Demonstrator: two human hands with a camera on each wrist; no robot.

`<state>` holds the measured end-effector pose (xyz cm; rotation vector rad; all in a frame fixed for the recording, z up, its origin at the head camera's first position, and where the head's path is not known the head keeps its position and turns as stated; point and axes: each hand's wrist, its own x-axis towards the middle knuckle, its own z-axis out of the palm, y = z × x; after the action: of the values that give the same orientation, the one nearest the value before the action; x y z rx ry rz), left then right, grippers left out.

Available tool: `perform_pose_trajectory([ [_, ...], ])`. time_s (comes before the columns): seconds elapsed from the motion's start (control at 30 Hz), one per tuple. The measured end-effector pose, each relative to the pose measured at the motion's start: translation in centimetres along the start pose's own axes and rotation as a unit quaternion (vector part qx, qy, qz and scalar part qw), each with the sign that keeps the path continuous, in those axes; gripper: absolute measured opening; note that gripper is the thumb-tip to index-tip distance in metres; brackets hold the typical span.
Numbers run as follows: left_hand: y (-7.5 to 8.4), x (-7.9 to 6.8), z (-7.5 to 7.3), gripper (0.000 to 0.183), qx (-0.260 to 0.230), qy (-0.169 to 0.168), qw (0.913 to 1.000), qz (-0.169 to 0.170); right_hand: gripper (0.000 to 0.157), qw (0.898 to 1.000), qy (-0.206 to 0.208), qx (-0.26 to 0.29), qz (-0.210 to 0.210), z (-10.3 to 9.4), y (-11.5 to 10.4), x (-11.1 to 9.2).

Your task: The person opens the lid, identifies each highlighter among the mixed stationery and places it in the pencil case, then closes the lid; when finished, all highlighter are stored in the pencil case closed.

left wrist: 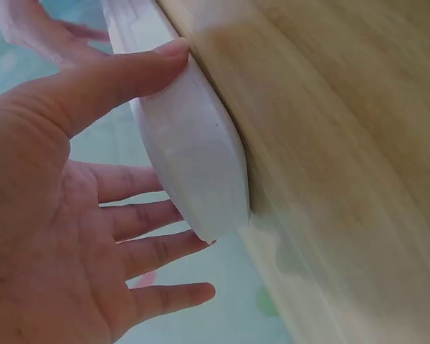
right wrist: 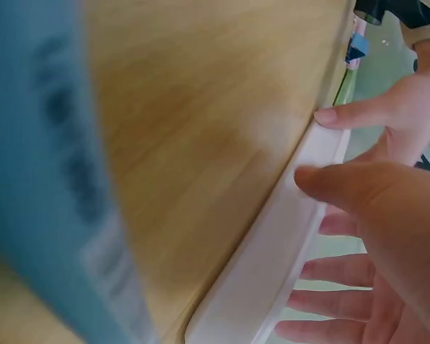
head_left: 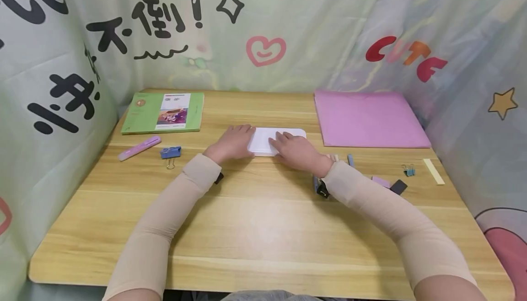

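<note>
A flat white case (head_left: 263, 142) with rounded corners lies lengthwise across the middle of the table. At its left end is my left hand (head_left: 234, 143), holding it between the thumb (left wrist: 158, 68) along the front side and the outstretched fingers (left wrist: 154, 215) at the far side. My right hand (head_left: 298, 152) rests over the right part of the lid, fingers spread and fairly straight. Its thumb (right wrist: 330, 179) touches the front side of the case. Whatever the case contains is hidden under its white lid.
Back left lies a green book (head_left: 142, 113); before it are a purple pen-like object (head_left: 140, 148) and a blue binder clip (head_left: 170, 153). A pink folder (head_left: 370, 118) lies back right. Near the right forearm are a teal binder clip (head_left: 409, 170), a cream strip (head_left: 433, 172) and a black block (head_left: 398, 187).
</note>
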<state>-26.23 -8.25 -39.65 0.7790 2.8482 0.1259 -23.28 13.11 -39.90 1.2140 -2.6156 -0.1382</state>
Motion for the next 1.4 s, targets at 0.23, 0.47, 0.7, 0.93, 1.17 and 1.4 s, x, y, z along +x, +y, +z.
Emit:
perform_pose_trajectory([
  [0.23,0.0,-0.2,-0.3,0.086,0.006,-0.011,0.9999,0.004,0.048,0.999,0.014,-0.042,-0.006,0.4,-0.5,0.7],
  [0.47,0.1,0.2,-0.3,0.086,0.037,-0.010,0.9991,0.020,0.044,0.996,-0.009,-0.081,-0.030,0.2,-0.8,1.5],
  [0.7,0.1,0.4,-0.3,0.088,0.060,-0.005,0.9980,0.021,0.044,0.994,-0.034,-0.094,-0.043,-0.3,-0.8,1.7],
  [0.93,0.1,0.2,-0.4,0.087,0.066,-0.012,0.9975,0.020,0.042,0.993,-0.051,-0.093,-0.051,-0.2,-0.8,1.8],
  [1.17,0.0,0.5,-0.2,0.085,0.084,-0.016,0.9961,0.022,0.035,0.991,-0.045,-0.106,-0.060,-0.2,-0.9,1.8],
  [1.4,-0.4,0.7,-0.2,0.087,0.087,-0.010,0.9956,0.031,0.038,0.992,-0.053,-0.094,-0.064,-0.4,-0.7,2.1],
])
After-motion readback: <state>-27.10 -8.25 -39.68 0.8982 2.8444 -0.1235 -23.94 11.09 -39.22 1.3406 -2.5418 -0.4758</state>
